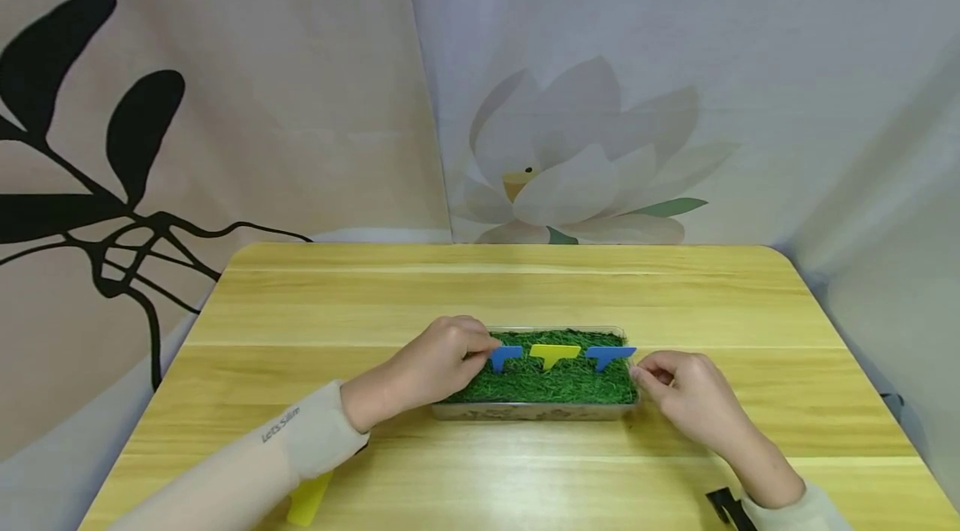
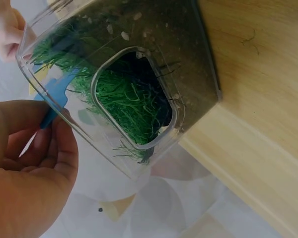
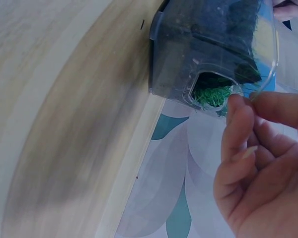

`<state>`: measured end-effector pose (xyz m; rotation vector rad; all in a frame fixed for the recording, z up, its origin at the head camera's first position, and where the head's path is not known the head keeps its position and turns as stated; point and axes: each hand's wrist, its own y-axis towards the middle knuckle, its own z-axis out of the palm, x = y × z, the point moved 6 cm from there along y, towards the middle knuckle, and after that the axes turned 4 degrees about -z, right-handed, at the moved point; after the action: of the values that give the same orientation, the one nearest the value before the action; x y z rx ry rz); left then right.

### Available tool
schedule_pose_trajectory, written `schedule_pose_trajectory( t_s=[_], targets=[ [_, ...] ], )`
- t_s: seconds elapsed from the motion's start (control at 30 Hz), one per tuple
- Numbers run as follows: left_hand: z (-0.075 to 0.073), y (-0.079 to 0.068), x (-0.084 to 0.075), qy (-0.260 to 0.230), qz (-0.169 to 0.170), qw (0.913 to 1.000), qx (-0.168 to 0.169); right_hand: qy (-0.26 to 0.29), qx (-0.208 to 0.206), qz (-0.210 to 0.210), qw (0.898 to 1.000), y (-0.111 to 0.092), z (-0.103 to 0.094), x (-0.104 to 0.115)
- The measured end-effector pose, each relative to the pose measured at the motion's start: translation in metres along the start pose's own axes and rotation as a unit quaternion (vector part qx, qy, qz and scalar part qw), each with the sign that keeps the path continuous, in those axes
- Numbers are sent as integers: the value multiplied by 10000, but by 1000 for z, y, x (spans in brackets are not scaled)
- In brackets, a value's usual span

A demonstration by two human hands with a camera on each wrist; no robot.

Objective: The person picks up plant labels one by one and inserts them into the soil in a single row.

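A clear plastic planter box [image 1: 536,412] of green grass [image 1: 555,389] over soil stands on the table. Three T-shaped plant labels rise from the grass in a row: a left blue label [image 1: 507,355], a yellow label [image 1: 555,354] and a right blue label [image 1: 609,354]. My left hand [image 1: 438,360] pinches the outer end of the left blue label [image 2: 54,101] between thumb and fingers, over the box's left edge. At the opposite end, my right hand [image 1: 686,393] has thumb and forefinger together, pinching the box rim [image 3: 272,69] beside the right blue label.
On the wooden table [image 1: 337,298], a yellow piece [image 1: 309,499] lies partly beneath the left sleeve [image 1: 300,439]. Behind the table hangs a printed cloth [image 1: 300,97]. A black strap [image 1: 729,506] shows near the right wrist. The box has an oval opening in each end wall.
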<state>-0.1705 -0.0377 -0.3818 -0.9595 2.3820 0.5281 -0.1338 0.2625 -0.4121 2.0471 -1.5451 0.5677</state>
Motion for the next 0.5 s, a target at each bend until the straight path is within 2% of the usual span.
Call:
schedule_pose_trajectory(
  t_s=[0.5],
  targets=[
    [2,0,3,-177,-24,9998,-40,12,0,47,10000,0,0,0]
  ],
)
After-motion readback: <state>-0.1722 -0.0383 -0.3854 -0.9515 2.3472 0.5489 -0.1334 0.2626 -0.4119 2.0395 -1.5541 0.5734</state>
